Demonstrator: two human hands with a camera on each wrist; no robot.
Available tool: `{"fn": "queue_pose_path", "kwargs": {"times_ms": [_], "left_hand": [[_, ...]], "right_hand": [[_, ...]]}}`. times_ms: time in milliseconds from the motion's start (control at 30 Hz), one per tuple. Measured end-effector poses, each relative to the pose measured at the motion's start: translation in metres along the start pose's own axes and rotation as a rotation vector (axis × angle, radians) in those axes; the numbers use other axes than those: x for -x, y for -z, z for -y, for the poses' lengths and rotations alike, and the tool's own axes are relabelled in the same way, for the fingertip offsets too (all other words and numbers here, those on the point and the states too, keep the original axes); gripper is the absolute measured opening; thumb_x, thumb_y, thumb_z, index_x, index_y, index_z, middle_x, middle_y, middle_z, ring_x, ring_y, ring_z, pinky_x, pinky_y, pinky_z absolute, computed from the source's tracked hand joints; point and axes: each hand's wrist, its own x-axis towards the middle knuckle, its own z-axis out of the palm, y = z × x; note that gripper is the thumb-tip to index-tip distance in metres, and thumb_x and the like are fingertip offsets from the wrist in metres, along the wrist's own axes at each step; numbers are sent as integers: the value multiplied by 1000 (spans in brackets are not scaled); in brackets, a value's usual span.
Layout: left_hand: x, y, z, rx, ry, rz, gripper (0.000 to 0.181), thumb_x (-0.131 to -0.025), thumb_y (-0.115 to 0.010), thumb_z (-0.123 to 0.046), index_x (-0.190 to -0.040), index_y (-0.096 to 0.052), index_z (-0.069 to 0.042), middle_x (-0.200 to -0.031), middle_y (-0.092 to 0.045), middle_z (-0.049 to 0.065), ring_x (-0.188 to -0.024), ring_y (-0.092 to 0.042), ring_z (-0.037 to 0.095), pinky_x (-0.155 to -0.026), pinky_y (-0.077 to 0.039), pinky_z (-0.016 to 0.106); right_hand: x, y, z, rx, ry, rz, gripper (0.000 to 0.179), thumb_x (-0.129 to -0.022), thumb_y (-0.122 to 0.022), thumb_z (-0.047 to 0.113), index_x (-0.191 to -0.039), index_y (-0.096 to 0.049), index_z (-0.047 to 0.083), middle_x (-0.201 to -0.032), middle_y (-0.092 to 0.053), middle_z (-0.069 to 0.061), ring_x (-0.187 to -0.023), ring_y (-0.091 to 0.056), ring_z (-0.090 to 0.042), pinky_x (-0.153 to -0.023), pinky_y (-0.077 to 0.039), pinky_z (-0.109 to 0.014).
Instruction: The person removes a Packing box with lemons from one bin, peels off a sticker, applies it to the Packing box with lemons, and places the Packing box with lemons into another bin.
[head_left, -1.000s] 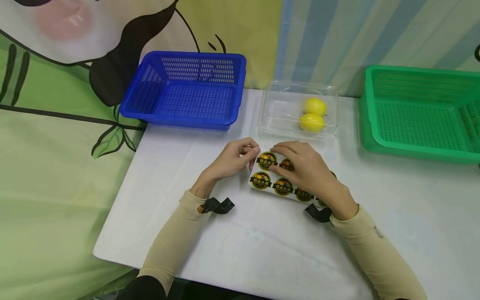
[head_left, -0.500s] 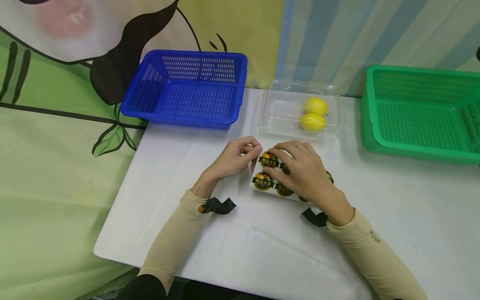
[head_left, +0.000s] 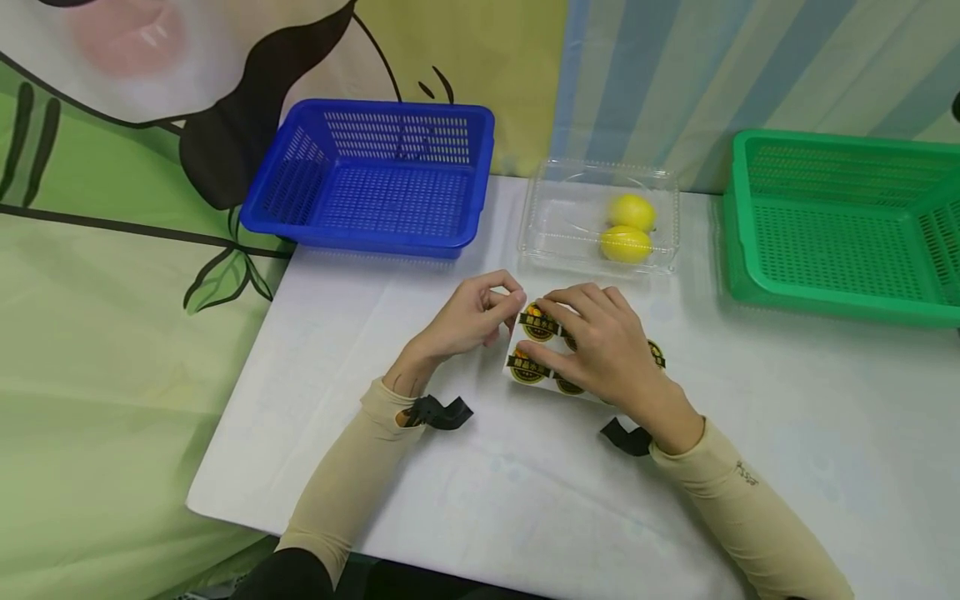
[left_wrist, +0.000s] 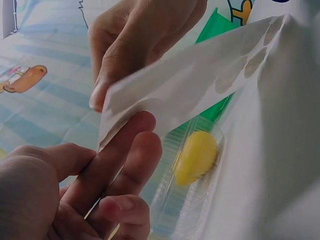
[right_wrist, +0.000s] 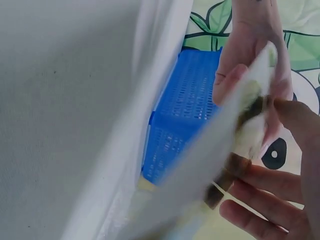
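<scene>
A sheet [left_wrist: 185, 75] of round stickers [head_left: 538, 322] is at the centre of the frame in the head view, between the two hands and above the white tabletop [head_left: 480, 500]. The stickers are black and gold with fruit pictures. The left hand [head_left: 472, 317], at left of centre, pinches the sheet's near corner between thumb and forefinger. In the left wrist view that end is raised and its pale underside shows, with faint round outlines. The right hand [head_left: 611, 346], just right of centre, lies over the printed face and covers several stickers; its thumb and fingers are loosely spread, with the fingertips touching the face. The right wrist view shows the sheet tilted and blurred.

A clear plastic box [head_left: 558, 218] stands at the upper middle of the frame, with two lemons [head_left: 626, 244] touching each other in its right half. A blue basket [head_left: 352, 238] sits at upper left and a green basket [head_left: 840, 308] at upper right, cut by the frame's edge. Both arms wear beige sleeves [head_left: 345, 475], with a black strap [head_left: 444, 413] at each wrist. A printed cloth [head_left: 97, 350] fills the left side and top.
</scene>
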Motion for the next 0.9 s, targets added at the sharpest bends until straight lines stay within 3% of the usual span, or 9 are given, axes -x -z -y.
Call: {"fn": "queue_pose_path", "kwargs": {"times_ms": [133,233,367,500,667,767,900], "left_hand": [[-1,-1,-1,-2,13,-6,16,-108,-57,-20,-104,-64,-6,-72,-63,28,-42,-48,14,-44,-44,35],[0,-1,-2,11,23,-6,16,-108,-57,-19,-105,-64,-5,-78,-62,36,-45,-54,16,-46,-48,49],[0,1,-3,57,43,26,18,-108,-57,-19,-109,-64,-2,-76,-68,22,-59,-64,21,-50,-53,52],[2,6,-3,74,68,117,19,-105,-61,-12,-120,-63,-1,-88,-78,8,-61,-67,25,-59,-58,38],[6,11,-6,71,33,212,28,-101,-63,-1,-128,-59,6,-105,-80,17,-57,-67,21,-60,-58,41],[6,11,-8,81,17,215,30,-101,-62,1,-130,-58,8,-108,-78,21,-57,-67,19,-59,-58,43],[6,10,-8,84,12,197,32,-102,-61,2,-132,-56,9,-107,-78,22,-56,-66,18,-59,-58,36]], "right_hand": [[-1,-2,4,33,0,-44,52,-87,-81,48,-114,-78,3,-107,-78,-9,-99,-69,-30,-77,-50,-44],[-1,-2,7,57,0,-65,51,-86,-83,45,-113,-78,2,-105,-79,-10,-96,-69,-30,-75,-49,-43],[0,-2,7,68,-6,-66,53,-84,-85,43,-114,-78,1,-106,-79,-10,-95,-69,-30,-74,-49,-43],[0,-2,5,60,-15,-78,50,-84,-86,39,-114,-78,0,-105,-79,-12,-93,-69,-30,-72,-49,-43],[1,-2,5,47,-24,-79,48,-85,-87,38,-114,-78,1,-105,-79,-11,-90,-68,-30,-69,-48,-42],[0,-1,5,34,-38,-61,49,-87,-85,39,-117,-77,1,-106,-79,-12,-92,-68,-30,-71,-48,-42],[0,1,5,2,-54,-53,51,-89,-83,37,-125,-74,2,-107,-78,-13,-94,-70,-31,-75,-51,-44]]}}
